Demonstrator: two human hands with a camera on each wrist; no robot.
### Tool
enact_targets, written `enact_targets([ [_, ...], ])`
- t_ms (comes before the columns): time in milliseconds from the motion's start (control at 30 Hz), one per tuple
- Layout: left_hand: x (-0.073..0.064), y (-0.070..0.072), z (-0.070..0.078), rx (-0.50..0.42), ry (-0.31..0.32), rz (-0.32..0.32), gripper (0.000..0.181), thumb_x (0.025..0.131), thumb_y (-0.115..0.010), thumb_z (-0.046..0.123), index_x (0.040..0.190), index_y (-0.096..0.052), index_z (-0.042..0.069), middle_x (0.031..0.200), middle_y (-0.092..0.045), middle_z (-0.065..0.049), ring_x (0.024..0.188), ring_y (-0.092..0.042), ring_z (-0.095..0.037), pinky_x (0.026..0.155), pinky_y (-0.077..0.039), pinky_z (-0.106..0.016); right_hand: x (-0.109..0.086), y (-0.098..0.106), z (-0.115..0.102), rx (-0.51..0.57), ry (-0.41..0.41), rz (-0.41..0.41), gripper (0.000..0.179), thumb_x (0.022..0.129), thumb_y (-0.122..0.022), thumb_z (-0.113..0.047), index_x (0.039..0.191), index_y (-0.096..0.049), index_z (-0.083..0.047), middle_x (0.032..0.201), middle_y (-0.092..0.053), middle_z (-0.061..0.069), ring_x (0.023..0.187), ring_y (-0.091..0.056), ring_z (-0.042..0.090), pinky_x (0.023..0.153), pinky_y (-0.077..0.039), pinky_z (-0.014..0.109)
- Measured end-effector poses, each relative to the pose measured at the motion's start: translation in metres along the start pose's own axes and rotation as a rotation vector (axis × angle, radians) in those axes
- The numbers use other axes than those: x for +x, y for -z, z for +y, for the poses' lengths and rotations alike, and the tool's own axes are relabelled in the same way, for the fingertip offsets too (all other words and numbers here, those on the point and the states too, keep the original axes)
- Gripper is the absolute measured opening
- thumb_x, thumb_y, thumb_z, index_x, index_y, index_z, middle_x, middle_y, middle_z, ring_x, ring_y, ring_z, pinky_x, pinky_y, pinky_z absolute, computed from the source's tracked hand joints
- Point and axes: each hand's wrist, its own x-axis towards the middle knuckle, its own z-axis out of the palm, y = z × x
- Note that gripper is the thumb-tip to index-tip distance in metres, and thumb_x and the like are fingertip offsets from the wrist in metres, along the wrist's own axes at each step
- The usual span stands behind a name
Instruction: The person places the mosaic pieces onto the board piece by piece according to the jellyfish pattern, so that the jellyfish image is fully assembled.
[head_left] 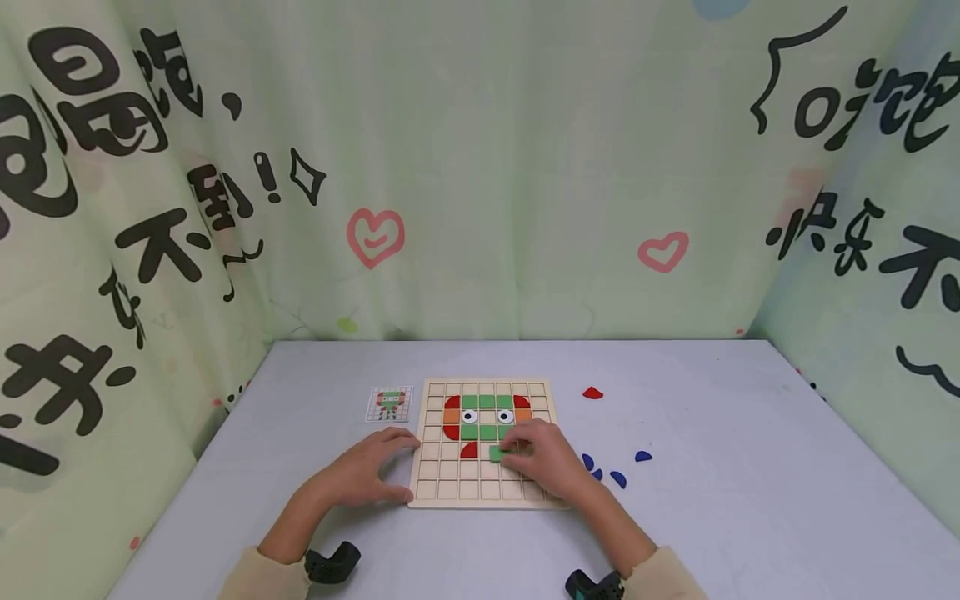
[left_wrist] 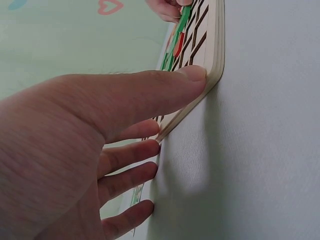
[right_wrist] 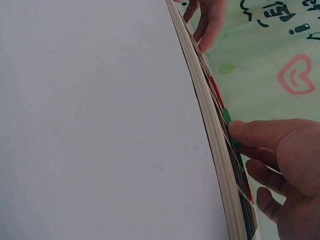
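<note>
A wooden grid board (head_left: 450, 491) lies on the table with red, orange and green pieces and two eye tiles in its cells. At its left edge rests my left hand (head_left: 367, 472), its thumb on the near corner and the other fingers spread along the side. My right hand (head_left: 551, 460) pinches a green square tile (head_left: 496, 454) between thumb and fingers over the lower middle of the grid. Just left of that tile sits a red quarter-round piece (head_left: 469, 451). In the right wrist view the green tile (right_wrist: 226, 117) shows at the thumb tip.
A small picture card (head_left: 389, 404) with a figure on a grid lies left of the board. To the right are a loose red piece (head_left: 592, 392) and several blue half-round pieces (head_left: 618, 479). A printed curtain (head_left: 517, 183) surrounds the white table (head_left: 720, 433).
</note>
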Motion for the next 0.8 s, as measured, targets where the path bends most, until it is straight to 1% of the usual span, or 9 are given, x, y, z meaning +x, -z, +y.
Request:
enact_targets([
  [133,0.0,0.0,0.0,0.003,0.0,0.004,0.069,0.074,-0.083,0.035,0.134,-0.056,0.015,0.144,-0.047,-0.008,0.138,-0.039,-0.034,0.11,-0.036,-0.056,0.003,-0.002,-0.001,-0.016,0.002,-0.001,0.009,0.079,-0.078,-0.013,0.084,-0.074,-0.019,0.091,-0.067,-0.009,0.087,-0.054,0.01,0.08,-0.05,0.027],
  [267,-0.001,-0.001,0.0,0.003,0.006,0.006,0.069,0.074,-0.083,0.035,0.134,-0.056,0.016,0.144,-0.047,-0.008,0.138,-0.039,-0.033,0.111,-0.036,-0.055,0.005,-0.004,-0.003,-0.024,-0.001,0.005,0.008,0.079,-0.078,-0.013,0.083,-0.074,-0.018,0.092,-0.067,-0.008,0.09,-0.054,0.009,0.084,-0.051,0.03],
  [433,-0.001,0.0,0.001,0.005,0.006,0.009,0.069,0.073,-0.083,0.035,0.134,-0.056,0.015,0.144,-0.047,-0.008,0.138,-0.039,-0.033,0.11,-0.036,-0.056,0.008,-0.008,-0.005,-0.029,0.016,0.017,0.009,0.078,-0.078,-0.01,0.082,-0.074,-0.017,0.091,-0.068,-0.006,0.092,-0.058,0.011,0.086,-0.053,0.034],
  [667,-0.001,0.0,0.001,0.003,0.003,0.005,0.069,0.074,-0.083,0.036,0.134,-0.056,0.016,0.144,-0.047,-0.008,0.137,-0.039,-0.033,0.11,-0.036,-0.055,0.011,-0.011,-0.008,-0.012,0.007,-0.002,0.007,0.079,-0.077,-0.009,0.084,-0.075,-0.015,0.096,-0.069,-0.002,0.104,-0.059,0.02,0.097,-0.051,0.043],
  [733,-0.001,0.001,0.001,0.006,-0.002,0.005,0.069,0.074,-0.083,0.036,0.133,-0.056,0.015,0.143,-0.048,-0.008,0.136,-0.04,-0.033,0.11,-0.037,-0.056,0.011,-0.009,-0.01,-0.01,0.005,-0.011,0.007,0.08,-0.077,-0.009,0.084,-0.076,-0.014,0.098,-0.068,-0.002,0.105,-0.059,0.02,0.097,-0.051,0.044],
  [800,-0.001,0.001,0.001,0.011,-0.006,0.006,0.069,0.074,-0.083,0.035,0.133,-0.056,0.015,0.143,-0.048,-0.008,0.136,-0.04,-0.034,0.11,-0.036,-0.056,0.011,-0.007,-0.01,-0.009,-0.002,-0.019,0.007,0.08,-0.077,-0.011,0.085,-0.076,-0.015,0.098,-0.067,-0.003,0.102,-0.058,0.019,0.094,-0.052,0.041],
])
